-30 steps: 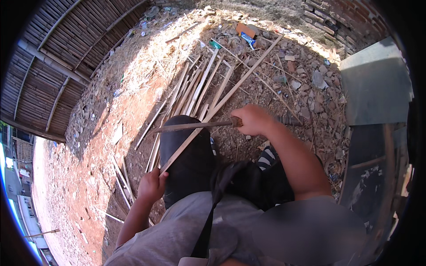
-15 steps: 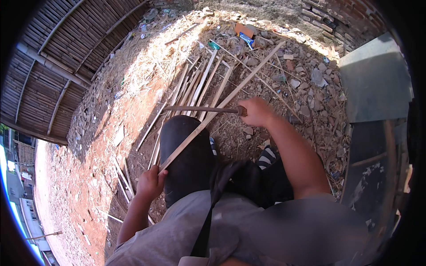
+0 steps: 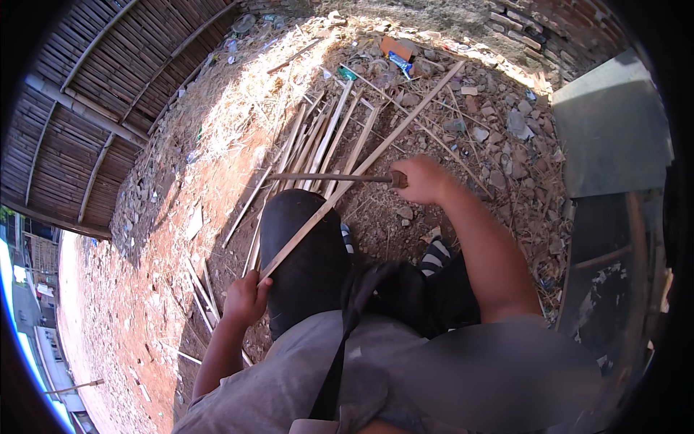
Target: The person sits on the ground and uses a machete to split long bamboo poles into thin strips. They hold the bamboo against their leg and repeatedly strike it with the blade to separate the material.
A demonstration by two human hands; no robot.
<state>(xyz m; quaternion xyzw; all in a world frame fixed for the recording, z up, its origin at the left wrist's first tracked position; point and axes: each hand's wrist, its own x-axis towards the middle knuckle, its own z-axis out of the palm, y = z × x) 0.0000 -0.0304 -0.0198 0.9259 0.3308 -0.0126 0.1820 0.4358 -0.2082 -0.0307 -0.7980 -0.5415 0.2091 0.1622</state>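
My left hand [image 3: 246, 298] is closed round the near end of a long wooden strip [image 3: 307, 229]. The strip slants over my left knee, up and to the right, with its far end above the rubble. In my right hand [image 3: 421, 179] is the handle of a long knife [image 3: 329, 177] with a narrow, brownish blade. The blade points left and lies across the strip just beyond my knee. Whether it presses into the wood, I cannot tell. Beneath and beyond the blade, several pale wooden strips [image 3: 331, 132] lie in a loose pile on the ground.
Stones and rubble [image 3: 506, 155] cover the ground at the right, with straw [image 3: 238, 137] at the far left. A slatted bamboo panel [image 3: 65, 116] stands at the left, a brick wall [image 3: 535, 36] at the back. A grey-green sheet [image 3: 614, 130] stands at the right. More thin strips [image 3: 202, 293] lie beside my left hand.
My right hand and the knife have shifted very slightly to the right. The strip's far end has risen a little in the picture. My left hand keeps its grip.
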